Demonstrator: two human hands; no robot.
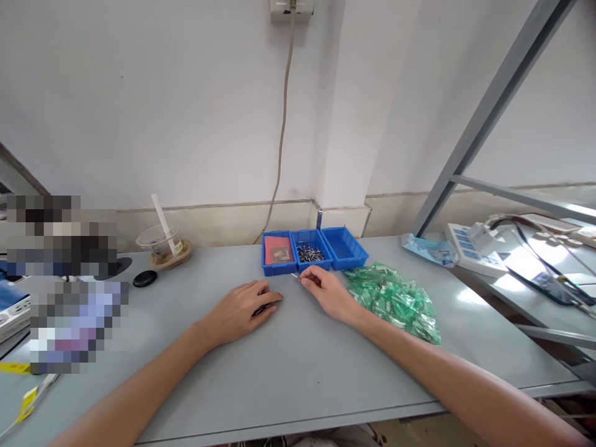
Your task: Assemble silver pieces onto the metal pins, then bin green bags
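My left hand [246, 309] rests low over the grey table, fingers curled round something small and dark [263, 307] that I cannot make out. To its right, my right hand [328, 292] pinches a thin, silvery pin-like piece [294, 275] between thumb and fingertips, its end pointing left. Just beyond the fingertips stands the middle blue bin [321, 266], which holds many small metal pieces [309, 253]. Left of it, another blue bin [278, 270] contains a reddish sheet and a small pale bit. The right-hand blue bin [345, 248] shows a bare floor.
Green plastic packets [395, 301] lie heaped beside my right forearm. At the back left are a clear cup [161, 239] with a white straw and a black round lid [144, 278]. A blue wrapper [429, 249], a white power strip [472, 248] and a slanted metal post [493, 93] stand right.
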